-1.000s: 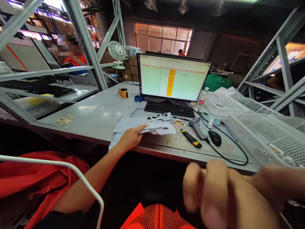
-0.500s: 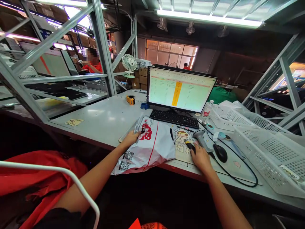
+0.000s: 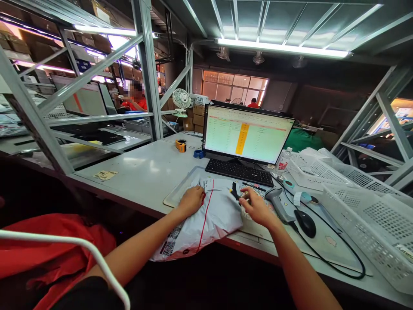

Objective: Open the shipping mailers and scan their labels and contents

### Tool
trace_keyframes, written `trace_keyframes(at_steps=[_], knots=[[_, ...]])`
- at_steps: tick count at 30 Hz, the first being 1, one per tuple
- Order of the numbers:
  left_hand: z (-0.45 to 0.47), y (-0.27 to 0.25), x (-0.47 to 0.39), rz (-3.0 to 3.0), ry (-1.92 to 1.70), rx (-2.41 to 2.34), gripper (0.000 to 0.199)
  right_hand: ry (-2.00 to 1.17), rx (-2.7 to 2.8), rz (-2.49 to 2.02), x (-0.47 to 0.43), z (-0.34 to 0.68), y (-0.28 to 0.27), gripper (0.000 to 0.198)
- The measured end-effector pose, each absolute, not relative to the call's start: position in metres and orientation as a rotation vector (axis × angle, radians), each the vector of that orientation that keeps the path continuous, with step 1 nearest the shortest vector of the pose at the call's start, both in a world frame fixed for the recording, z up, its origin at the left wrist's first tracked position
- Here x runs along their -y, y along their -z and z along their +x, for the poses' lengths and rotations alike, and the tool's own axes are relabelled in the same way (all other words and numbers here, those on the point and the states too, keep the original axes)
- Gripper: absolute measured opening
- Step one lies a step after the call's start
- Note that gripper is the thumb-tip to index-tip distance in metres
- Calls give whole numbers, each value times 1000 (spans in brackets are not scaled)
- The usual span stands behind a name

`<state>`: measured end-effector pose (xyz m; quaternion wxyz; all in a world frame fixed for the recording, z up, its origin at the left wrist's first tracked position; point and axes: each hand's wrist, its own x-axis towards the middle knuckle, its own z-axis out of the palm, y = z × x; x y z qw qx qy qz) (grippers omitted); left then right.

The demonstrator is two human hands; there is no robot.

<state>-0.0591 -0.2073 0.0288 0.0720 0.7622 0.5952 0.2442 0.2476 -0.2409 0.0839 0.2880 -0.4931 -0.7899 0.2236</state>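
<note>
A white plastic mailing bag (image 3: 216,215) with a red line and printed QR codes lies at the table's front edge, its lower end hanging over. My left hand (image 3: 192,201) is closed on its upper left part, fingers curled into the plastic. At the bag's upper right edge, my right hand (image 3: 256,206) holds a small black and yellow utility knife (image 3: 235,193), its yellow end toward the bag. The hand partly hides the knife, and its blade cannot be made out.
Behind the bag stand a keyboard (image 3: 238,171) and monitor (image 3: 247,131). To the right lie a barcode scanner (image 3: 280,206), a mouse (image 3: 305,223) and white baskets (image 3: 371,219). Tape dispensers, one orange (image 3: 181,146) and one blue (image 3: 199,153), sit left of the monitor.
My right hand has lifted the utility knife from the mat and moved left to the bag. My left hand has shifted further onto the bag, covering its red print. The view has tilted up slightly.
</note>
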Motion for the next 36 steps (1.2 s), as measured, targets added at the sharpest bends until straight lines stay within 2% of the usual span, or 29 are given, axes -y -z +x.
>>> trace_keyframes(at_steps=[3,7,10,15,21,27,30,32,36], knots=[[-59,-25,211,2209,-908,-1816,28,-664,2311,-1260,237,212,-97,24],[-65,-27,213,2162,-1081,-1759,33,-461,2456,-1278,232,190,-98,16],[-68,-27,216,2194,-1076,-1680,33,-353,2463,-1320,230,199,-96,15],[-68,-26,226,2241,-1006,-1632,36,-266,2298,-1500,221,258,-82,14],[-63,-45,222,2254,-749,-1687,35,-179,2183,-1617,226,305,-45,18],[-49,-75,210,2308,-414,-1815,53,-110,2053,-1901,240,320,-13,23],[-35,-77,203,2322,-437,-1799,43,102,2010,-1985,245,314,-8,24],[-26,-74,199,2308,-473,-1762,32,158,2016,-1865,247,299,-11,28],[-13,-67,197,2253,-641,-1623,19,-86,2097,-1381,249,241,-21,38]])
